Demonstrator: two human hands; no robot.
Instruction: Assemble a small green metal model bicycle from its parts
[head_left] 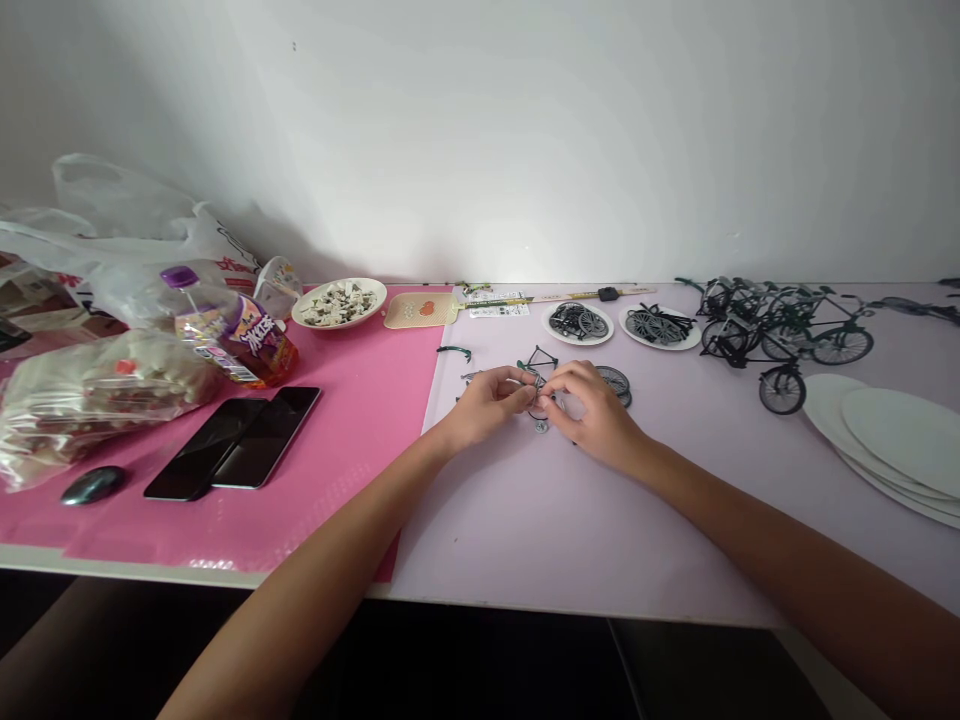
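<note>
My left hand (491, 402) and my right hand (596, 415) meet over the pale table, fingertips pinched together on a small model bicycle part that they mostly cover. A dark green model bicycle frame (538, 357) shows just beyond the fingertips; whether it joins the held part I cannot tell. Below the fingers is a small round grey piece (541, 427). Small spoked wheels (616, 382) lie behind my right hand. A curved dark green piece (455, 351) rests beyond my left hand.
Two plates (577, 338) of black wheels and parts stand at the back. Several model bicycles (795, 325) and white plates (904, 440) are on the right. On the pink mat (352, 400) are phones (266, 440), a mouse (94, 485), a bottle (232, 335) and a bowl (341, 303).
</note>
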